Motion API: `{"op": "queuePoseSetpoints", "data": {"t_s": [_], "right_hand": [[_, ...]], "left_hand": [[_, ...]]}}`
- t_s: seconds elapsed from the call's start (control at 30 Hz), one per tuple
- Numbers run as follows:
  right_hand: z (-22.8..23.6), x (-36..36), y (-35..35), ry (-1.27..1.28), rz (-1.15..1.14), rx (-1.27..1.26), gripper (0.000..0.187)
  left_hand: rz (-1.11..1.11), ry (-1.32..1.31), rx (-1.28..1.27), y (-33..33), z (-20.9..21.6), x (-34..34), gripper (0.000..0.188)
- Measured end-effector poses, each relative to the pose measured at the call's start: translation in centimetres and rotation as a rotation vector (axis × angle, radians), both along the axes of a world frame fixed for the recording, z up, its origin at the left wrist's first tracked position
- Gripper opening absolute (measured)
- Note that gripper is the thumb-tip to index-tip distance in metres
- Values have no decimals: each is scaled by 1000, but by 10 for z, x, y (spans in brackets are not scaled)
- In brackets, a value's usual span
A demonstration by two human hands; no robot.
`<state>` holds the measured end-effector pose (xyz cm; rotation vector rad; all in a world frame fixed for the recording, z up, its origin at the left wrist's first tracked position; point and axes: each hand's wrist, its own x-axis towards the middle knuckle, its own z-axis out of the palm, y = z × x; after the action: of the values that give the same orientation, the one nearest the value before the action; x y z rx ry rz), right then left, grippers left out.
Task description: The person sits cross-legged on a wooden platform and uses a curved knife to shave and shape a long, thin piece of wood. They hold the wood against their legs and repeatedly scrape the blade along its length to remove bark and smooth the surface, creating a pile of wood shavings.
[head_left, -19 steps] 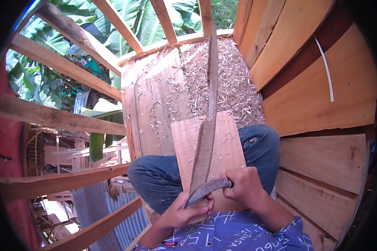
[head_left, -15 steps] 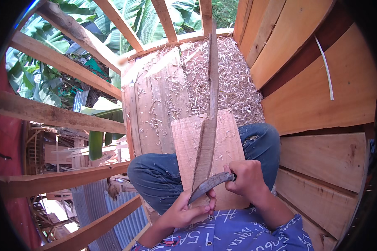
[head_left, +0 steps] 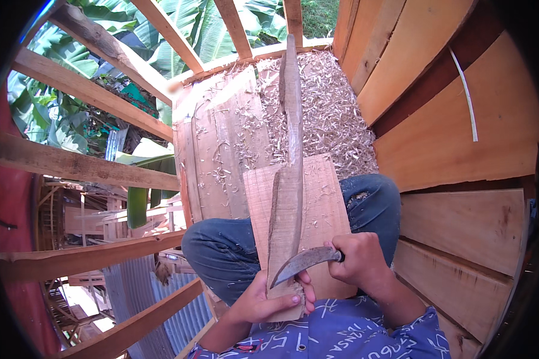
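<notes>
A long, rough piece of wood [head_left: 286,209] stretches away from me, its near part wide and its far part narrow. My left hand [head_left: 262,302] is closed round its near end, the thumb lying on top. In my right hand [head_left: 360,258], the fingers are wrapped round the handle of a curved knife [head_left: 307,259], whose handle is mostly hidden. The grey blade lies across the wood, its tip close to my left hand. Beneath the wood, a flat square board [head_left: 324,209] rests across my lap.
Curly wood shavings [head_left: 329,107] cover the plank floor [head_left: 212,179] in front of me, thickest at the right. Wooden plank walls [head_left: 455,131] rise at my right. Spaced wooden slats [head_left: 84,161] stand at the left, with banana leaves and corrugated metal sheets beyond.
The long wood has turned so its broad face shows more, and its far end has shifted left. My right hand and the knife have moved slightly to the right.
</notes>
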<state>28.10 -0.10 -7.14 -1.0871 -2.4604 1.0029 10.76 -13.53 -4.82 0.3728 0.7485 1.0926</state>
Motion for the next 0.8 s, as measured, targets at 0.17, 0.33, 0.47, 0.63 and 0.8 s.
{"op": "queuePoseSetpoints", "data": {"t_s": [0.17,0.33,0.47,0.63,0.8], "right_hand": [[-9,-3,11,-59,-90,4,14],[-28,14,62,36,-464,54,15],[-12,14,55,46,-357,-3,17],[-5,1,5,106,20,-3,27],[-16,3,35,11,-214,70,11]], "left_hand": [[-104,220,-20,5,8,8,29],[-321,27,-61,-4,2,28,34],[-196,-93,-108,-2,-1,26,39],[-145,-64,-18,9,-5,-1,39],[-234,138,5,0,-2,-2,37]]}}
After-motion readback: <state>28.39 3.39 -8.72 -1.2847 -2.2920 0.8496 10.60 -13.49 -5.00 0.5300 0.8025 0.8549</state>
